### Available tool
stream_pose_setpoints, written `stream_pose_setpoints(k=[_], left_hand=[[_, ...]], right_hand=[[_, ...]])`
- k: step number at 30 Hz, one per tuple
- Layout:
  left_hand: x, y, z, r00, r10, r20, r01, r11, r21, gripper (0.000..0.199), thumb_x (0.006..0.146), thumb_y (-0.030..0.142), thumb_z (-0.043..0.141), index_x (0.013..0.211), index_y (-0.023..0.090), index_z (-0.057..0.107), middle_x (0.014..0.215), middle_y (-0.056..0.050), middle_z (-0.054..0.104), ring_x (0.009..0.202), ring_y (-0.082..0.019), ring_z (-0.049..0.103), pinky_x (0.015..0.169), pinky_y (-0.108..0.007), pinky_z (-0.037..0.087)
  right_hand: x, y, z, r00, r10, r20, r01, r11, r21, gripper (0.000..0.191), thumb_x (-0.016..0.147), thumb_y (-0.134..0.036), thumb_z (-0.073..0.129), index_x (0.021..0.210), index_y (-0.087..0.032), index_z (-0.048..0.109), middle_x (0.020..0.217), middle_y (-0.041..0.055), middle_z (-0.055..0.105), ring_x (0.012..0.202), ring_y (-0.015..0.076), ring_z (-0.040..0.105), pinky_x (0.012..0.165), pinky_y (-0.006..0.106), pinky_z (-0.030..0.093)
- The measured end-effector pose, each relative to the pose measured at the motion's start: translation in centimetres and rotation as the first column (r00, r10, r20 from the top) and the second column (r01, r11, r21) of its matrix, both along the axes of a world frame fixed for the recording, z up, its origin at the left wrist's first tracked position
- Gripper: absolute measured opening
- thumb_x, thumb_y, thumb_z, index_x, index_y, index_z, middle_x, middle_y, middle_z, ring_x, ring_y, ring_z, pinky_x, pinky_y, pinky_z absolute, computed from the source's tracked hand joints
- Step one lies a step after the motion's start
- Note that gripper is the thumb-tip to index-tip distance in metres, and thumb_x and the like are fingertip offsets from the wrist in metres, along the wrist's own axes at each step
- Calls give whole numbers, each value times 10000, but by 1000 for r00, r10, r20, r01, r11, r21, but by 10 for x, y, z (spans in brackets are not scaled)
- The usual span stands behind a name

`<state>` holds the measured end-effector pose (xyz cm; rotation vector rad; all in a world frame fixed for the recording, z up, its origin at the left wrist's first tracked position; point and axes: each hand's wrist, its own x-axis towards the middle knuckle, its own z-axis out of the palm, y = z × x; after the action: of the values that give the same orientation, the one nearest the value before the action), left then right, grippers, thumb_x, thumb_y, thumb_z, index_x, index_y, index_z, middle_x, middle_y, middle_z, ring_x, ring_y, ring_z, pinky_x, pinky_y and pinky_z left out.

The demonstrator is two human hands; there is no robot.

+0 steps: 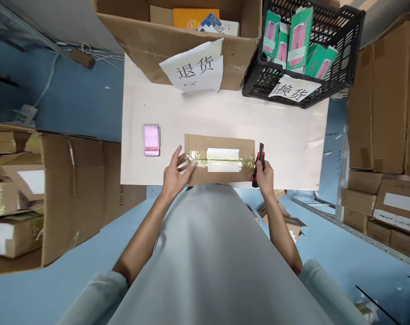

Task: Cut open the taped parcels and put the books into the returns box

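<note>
A flat brown cardboard box [221, 177] lies at the front edge of the white table, right before my body. Clear tape [200, 161] runs along its middle seam, and a white label [223, 154] sits under the tape, split by the seam line. My left hand [177, 174] rests at the box's left end, fingers apart, the thumb touching the cardboard. In my right hand [265, 177] is a black and red utility knife [259, 164], held upright beside the box's right end. Whether its blade is out I cannot tell.
A phone [151, 140] lies on the white table [171, 113]. Behind stand a large carton [137, 40] and a black crate [347, 54] of green boxes [299, 40], both with paper signs. An open carton of parcels [72, 194] is left; stacked cartons [387, 99] stand right.
</note>
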<state>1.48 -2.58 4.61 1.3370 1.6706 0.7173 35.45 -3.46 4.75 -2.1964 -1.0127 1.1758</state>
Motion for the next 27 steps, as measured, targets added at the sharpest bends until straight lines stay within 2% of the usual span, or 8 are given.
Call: stream_pose_setpoints(k=[5,9,11,14,16,18,21,27], left_hand=[[26,10,-34,992,-62,110,67,997,-43,866,1005,645,672,1749,319,372,1602,-108,654,1416,-327,688,1138,-526,625],[26,13,-41,986,-96,137,99,995,-13,691,1026,646,638,1624,303,581,1669,-96,592,1443,-334,662,1148,-519,618],[25,13,-42,983,-105,147,107,994,-6,634,1035,636,624,1555,275,652,1637,-104,624,1465,-330,642,1152,-518,616],[25,12,-42,982,-96,162,98,995,-4,594,1035,593,634,1533,271,672,1618,-99,642,1467,-316,641,1161,-509,615],[26,12,-42,981,-81,174,83,997,-1,578,1032,559,643,1533,271,674,1622,-98,637,1465,-309,642,1157,-499,620],[27,12,-43,979,-72,192,74,997,-3,569,1029,537,649,1533,275,675,1623,-99,635,1471,-304,637,1153,-491,623],[26,12,-46,970,-71,232,75,997,-11,565,1024,519,658,1538,285,671,1625,-99,630,1488,-293,621,1179,-483,605],[24,11,-55,954,-64,292,65,998,6,533,1020,451,676,1530,297,679,1614,-92,631,1461,-294,639,1151,-474,625]], right_hand=[[21,-4,20,976,113,187,-110,994,-23,473,1110,-555,370,1289,-184,603,765,73,788,707,282,762,721,354,566],[9,0,47,812,347,469,-358,931,-70,477,1148,-451,320,1370,-170,635,1117,168,817,939,325,764,807,370,531],[-8,8,62,703,513,492,-534,838,-111,468,1162,-412,328,1457,-187,615,1247,159,800,1009,325,755,825,359,515],[-42,23,78,493,755,433,-779,605,-168,463,1187,-385,356,1592,-257,540,1317,109,786,1077,295,752,838,325,500],[-64,35,82,320,849,421,-864,444,-238,470,1199,-374,358,1638,-296,506,1308,102,781,1098,287,752,836,314,489],[-82,46,81,164,894,418,-888,318,-332,472,1207,-384,355,1649,-304,503,1258,117,781,1062,290,761,830,319,476],[-97,58,79,8,908,419,-876,208,-434,468,1210,-361,350,1642,-270,506,1211,151,774,999,299,775,848,346,468],[-106,70,89,-166,910,379,-826,82,-558,512,1145,-129,375,1641,-230,454,1213,186,766,998,301,788,860,371,491]])
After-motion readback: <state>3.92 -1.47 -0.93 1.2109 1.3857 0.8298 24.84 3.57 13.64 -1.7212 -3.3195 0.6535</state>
